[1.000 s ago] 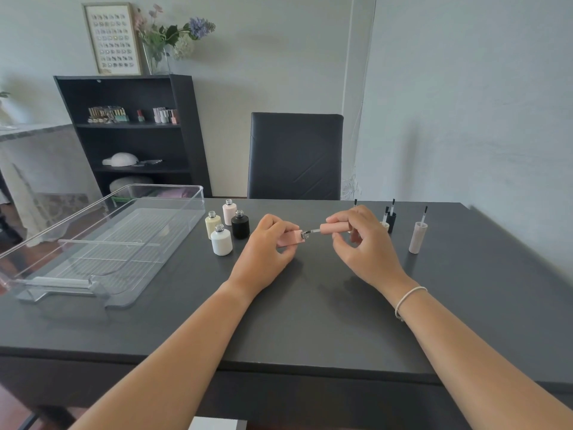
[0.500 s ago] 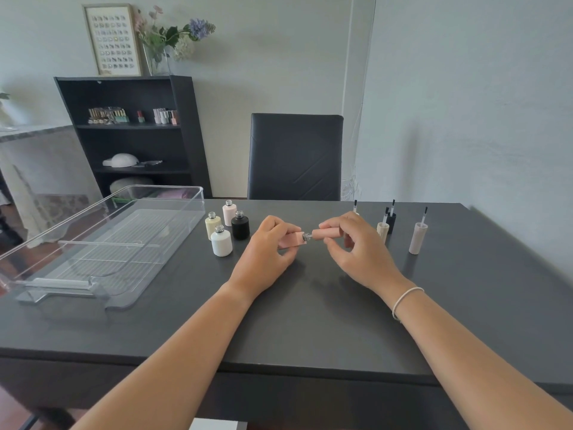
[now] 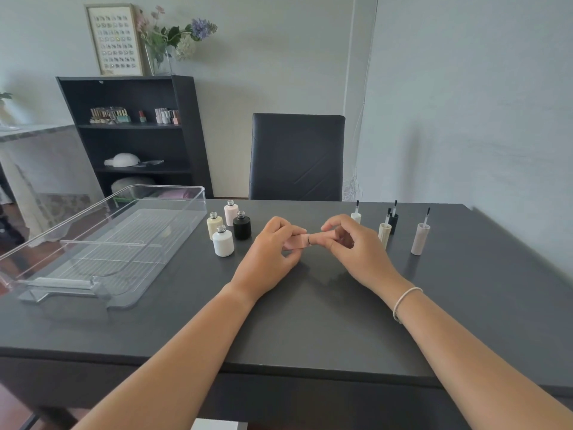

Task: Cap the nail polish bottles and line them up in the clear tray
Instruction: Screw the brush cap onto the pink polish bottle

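While the left hand (image 3: 266, 256) holds the pink bottle (image 3: 294, 242) at frame centre, the right hand (image 3: 356, 249), gripping the pink cap (image 3: 322, 237), twists it on squarely.

A pink bottle (image 3: 294, 242) is held sideways in the left hand (image 3: 273, 256), and its pink cap (image 3: 324, 237) is pinched by the right hand (image 3: 356, 246) above the dark table (image 3: 310, 321). Four uncapped bottles (image 3: 228, 231) are stood beside the clear tray (image 3: 102, 243); brush caps (image 3: 403, 231) are stood upright on the right.

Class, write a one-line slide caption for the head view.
Left hand holds a pink bottle while right hand fits its cap; clear tray waits.
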`<action>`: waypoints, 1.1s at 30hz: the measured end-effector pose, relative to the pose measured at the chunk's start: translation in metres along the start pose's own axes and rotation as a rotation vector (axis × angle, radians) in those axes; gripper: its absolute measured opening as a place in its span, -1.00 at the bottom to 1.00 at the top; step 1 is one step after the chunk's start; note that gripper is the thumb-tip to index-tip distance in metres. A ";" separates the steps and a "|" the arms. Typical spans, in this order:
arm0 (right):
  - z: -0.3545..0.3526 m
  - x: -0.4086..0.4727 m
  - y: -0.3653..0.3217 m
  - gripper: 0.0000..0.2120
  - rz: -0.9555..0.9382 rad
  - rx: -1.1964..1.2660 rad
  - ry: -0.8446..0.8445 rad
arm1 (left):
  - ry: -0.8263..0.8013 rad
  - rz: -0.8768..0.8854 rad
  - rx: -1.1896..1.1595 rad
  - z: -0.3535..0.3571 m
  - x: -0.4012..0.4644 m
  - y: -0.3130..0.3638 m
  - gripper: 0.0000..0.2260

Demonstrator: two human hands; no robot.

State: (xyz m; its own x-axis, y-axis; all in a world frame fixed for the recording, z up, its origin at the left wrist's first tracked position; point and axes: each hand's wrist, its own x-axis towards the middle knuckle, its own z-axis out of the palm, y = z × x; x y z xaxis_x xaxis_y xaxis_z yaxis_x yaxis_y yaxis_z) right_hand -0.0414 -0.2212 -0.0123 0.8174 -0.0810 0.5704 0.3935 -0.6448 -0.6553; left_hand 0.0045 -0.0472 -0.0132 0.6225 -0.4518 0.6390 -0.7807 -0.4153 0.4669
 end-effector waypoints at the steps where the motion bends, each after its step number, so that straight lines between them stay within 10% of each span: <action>1: 0.000 0.000 -0.001 -0.89 -0.010 0.003 0.001 | 0.003 0.003 0.003 0.000 0.000 0.000 -0.79; 8: -0.004 0.000 0.004 -0.93 0.056 -0.030 -0.003 | 0.030 0.009 -0.009 0.001 0.001 -0.001 -0.79; 12: -0.005 -0.002 0.002 -0.47 0.113 -0.106 -0.022 | 0.020 0.017 0.002 0.002 0.000 -0.002 -0.79; 19: -0.003 -0.005 0.001 -0.94 0.046 -0.102 -0.013 | 0.019 0.007 -0.006 0.001 -0.001 -0.001 -0.80; 22: -0.005 -0.004 -0.001 -0.58 0.113 -0.135 -0.005 | 0.022 0.004 -0.006 0.001 -0.001 -0.001 -0.79; 26: -0.004 -0.005 -0.002 -0.88 0.056 -0.166 -0.018 | 0.018 0.001 -0.003 0.001 -0.001 -0.001 -0.80; 30: -0.005 -0.005 -0.004 -0.63 0.121 -0.232 -0.007 | 0.018 -0.009 -0.012 0.000 -0.001 0.001 -0.80; 33: -0.006 -0.006 -0.003 -0.83 0.088 -0.205 -0.011 | 0.012 -0.007 -0.006 -0.001 -0.001 0.002 -0.80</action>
State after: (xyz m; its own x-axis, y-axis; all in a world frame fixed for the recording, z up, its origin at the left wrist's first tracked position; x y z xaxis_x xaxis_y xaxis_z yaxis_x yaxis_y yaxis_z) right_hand -0.0500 -0.2233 -0.0103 0.8496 -0.1358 0.5096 0.2281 -0.7766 -0.5873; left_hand 0.0022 -0.0466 -0.0125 0.6274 -0.4397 0.6427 -0.7766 -0.4135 0.4753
